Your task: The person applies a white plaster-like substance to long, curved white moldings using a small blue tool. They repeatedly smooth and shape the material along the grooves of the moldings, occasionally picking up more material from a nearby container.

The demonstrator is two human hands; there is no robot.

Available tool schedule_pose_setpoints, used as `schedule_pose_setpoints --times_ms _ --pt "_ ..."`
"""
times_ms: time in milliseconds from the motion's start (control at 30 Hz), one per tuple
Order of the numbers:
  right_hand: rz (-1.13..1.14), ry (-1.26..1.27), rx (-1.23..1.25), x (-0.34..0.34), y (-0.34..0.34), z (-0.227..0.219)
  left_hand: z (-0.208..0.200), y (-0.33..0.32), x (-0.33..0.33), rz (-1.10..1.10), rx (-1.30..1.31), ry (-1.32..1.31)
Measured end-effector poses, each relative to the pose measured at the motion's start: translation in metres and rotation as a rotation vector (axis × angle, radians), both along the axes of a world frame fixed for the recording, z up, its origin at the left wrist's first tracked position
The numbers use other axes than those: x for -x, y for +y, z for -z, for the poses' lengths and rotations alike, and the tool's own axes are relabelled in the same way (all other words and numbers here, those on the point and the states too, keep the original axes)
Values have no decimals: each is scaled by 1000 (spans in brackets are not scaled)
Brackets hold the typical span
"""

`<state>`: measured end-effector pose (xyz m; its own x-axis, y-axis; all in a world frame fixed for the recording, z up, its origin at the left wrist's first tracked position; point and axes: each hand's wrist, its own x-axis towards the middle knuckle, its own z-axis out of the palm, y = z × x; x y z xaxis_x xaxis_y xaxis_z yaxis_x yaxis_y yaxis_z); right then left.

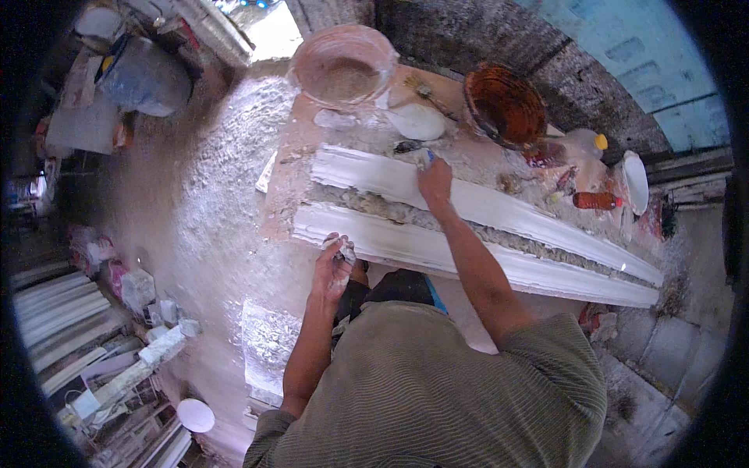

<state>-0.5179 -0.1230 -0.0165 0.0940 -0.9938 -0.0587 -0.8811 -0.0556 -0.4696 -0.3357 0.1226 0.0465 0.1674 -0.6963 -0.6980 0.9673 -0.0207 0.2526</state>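
Note:
Two long white plaster mouldings (374, 175) lie side by side on a dusty workbench, the nearer moulding (390, 234) along its front edge. A rough grey strip of crumbly material fills the gap between them. My right hand (434, 183) is closed over the far moulding, with a small whitish-blue thing (426, 159) showing at its fingers; its kind is too small to tell. Near the front moulding's left end, my left hand (335, 269) has its fingers bent round a white, crumpled-looking lump (343, 249). Just beyond the right hand lies a small dark object (407, 146).
At the back stand a pinkish plaster-crusted basin (343, 66) and a reddish-brown bucket (505, 105). Between them lie a white rounded piece (416, 122) and a brush-like thing (421, 87). A red bottle (597, 201) is at right. White strips (62, 304) are stacked lower left.

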Motion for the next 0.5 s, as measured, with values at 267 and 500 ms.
schedule_pose_setpoints --times_ms 267,500 --pt "-197 -57 114 -225 -17 33 21 23 -80 207 -58 -92" --pt "-348 -365 0 -196 47 -70 -6 -12 -64 76 62 -83"
